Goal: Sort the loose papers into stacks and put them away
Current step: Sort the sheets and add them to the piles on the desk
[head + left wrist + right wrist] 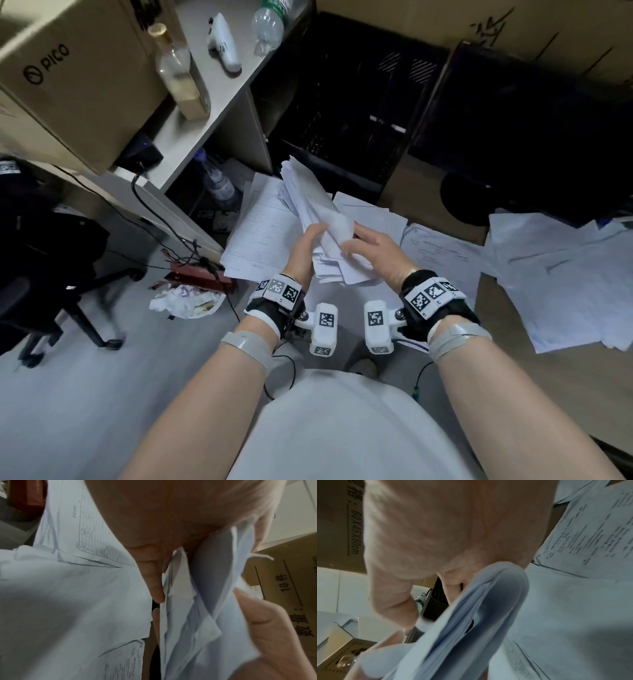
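Note:
A thick bundle of white papers (308, 198) is held upright and bent above the floor, between both hands. My left hand (317, 233) grips its left side, with the fingers (154, 585) pressed along the sheets' edge. My right hand (356, 243) holds the right side, thumb on top, and the bundle (471, 608) curves under its palm. More loose papers lie on the floor: a lined sheet pile (260, 233) at the left, a printed sheet (442, 253) at the right, and a wide pile (565, 281) at the far right.
Black crates (342, 113) and cardboard boxes (548, 24) stand behind the papers. A desk (205, 113) at the left carries a PICO box (68, 75) and bottles. An office chair (51, 246), cables, a red box (198, 274) and crumpled trash (185, 301) lie to the left.

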{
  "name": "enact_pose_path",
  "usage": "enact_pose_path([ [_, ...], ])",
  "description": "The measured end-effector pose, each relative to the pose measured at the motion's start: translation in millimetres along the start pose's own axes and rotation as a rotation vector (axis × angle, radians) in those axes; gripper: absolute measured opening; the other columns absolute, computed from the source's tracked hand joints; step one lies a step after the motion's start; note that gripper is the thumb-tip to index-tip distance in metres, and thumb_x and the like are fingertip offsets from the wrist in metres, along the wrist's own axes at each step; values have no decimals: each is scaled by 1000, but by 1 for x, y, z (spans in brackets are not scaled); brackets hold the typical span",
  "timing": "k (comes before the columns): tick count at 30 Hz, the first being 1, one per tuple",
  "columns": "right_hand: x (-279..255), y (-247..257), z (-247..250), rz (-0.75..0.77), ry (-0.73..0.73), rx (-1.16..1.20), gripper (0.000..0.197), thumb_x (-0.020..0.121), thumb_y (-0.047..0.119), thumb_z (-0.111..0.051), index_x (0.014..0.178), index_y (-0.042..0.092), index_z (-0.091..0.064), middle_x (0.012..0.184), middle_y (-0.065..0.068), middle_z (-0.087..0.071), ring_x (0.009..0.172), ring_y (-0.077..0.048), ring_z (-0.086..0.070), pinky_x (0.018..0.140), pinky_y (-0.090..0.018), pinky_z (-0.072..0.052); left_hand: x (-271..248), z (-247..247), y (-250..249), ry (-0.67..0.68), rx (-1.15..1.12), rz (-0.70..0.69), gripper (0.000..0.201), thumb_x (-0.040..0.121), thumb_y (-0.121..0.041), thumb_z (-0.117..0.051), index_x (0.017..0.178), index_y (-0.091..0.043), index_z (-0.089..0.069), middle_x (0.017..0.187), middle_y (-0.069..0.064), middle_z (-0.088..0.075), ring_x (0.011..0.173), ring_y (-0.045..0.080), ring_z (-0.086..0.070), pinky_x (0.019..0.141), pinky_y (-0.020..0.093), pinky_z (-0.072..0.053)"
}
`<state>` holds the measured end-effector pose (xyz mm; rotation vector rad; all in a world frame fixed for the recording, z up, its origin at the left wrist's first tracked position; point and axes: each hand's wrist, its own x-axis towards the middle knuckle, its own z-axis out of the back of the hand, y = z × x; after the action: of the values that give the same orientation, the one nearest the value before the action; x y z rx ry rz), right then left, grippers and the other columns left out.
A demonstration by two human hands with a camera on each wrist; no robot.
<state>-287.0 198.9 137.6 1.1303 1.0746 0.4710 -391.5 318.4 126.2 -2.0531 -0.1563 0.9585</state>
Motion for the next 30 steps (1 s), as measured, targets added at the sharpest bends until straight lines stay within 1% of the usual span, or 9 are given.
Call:
enact_pose_path([
  [4,2,-2,-1,6,-100,-166,52,82,36,-62,132,23,-62,131,5,-65,118,-14,-61,106,-39,-46,5,-1,6,-156,193,-50,20,60,-19,-64,74,-6,-61,65,8,-56,64,22,-53,67,34,-42],
  [8,3,5,1,-19,-353,-82,23,97,27,-56,88,7,-63,89,-2,-67,88,-22,-62,88,-35,-49,13,8,0,-249,244,-42,14,75,-14,-70,80,-7,-58,75,9,-58,72,24,-58,54,27,-47],
  [10,6,5,6,-35,-477,-30,26,98,24,-52,93,0,-58,87,-2,-60,83,-18,-54,80,-30,-44,20,18,-3,-265,202,-48,10,88,-14,-66,86,-8,-58,83,7,-59,76,20,-60,55,24,-52],
  [13,20,6,21,-24,-857,61,19,98,28,-51,85,15,-57,87,-6,-59,82,-24,-51,78,-33,-41,33,36,-12,-305,177,-81,8,93,-15,-62,86,-13,-60,87,4,-61,82,19,-60,68,27,-53],
  [16,26,17,35,-29,-1101,9,32,98,30,-50,112,5,-63,108,-17,-66,92,-29,-55,85,-37,-44,43,49,-29,-286,192,-105,7,94,-17,-61,94,-11,-64,89,6,-65,84,22,-62,66,27,-53],
  [20,42,40,5,217,-538,-343,44,92,0,-55,127,23,-68,135,4,-62,123,-6,-52,105,-9,-32,55,47,-56,-214,206,-171,13,98,-21,-61,93,-10,-65,88,4,-69,81,19,-67,64,26,-57],
  [22,55,39,-26,293,-306,-615,48,92,4,-58,132,30,-64,148,3,-50,136,-9,-40,113,-15,-24,60,43,-69,-167,252,-208,25,97,-31,-62,83,-10,-64,78,2,-69,75,19,-66,69,29,-55],
  [25,65,36,-49,321,-223,-798,39,100,25,-55,137,37,-57,158,3,-36,148,-19,-26,121,-41,-22,65,48,-80,-120,363,-226,31,92,-37,-68,74,-13,-62,64,-6,-69,67,11,-69,65,24,-55],
  [30,66,35,-52,172,-122,-470,48,77,51,-79,123,46,-66,155,17,-38,144,5,-25,121,-29,-23,69,72,-72,-125,357,-173,15,77,-20,-72,89,-11,-74,89,10,-77,90,31,-73,86,51,-58],
])
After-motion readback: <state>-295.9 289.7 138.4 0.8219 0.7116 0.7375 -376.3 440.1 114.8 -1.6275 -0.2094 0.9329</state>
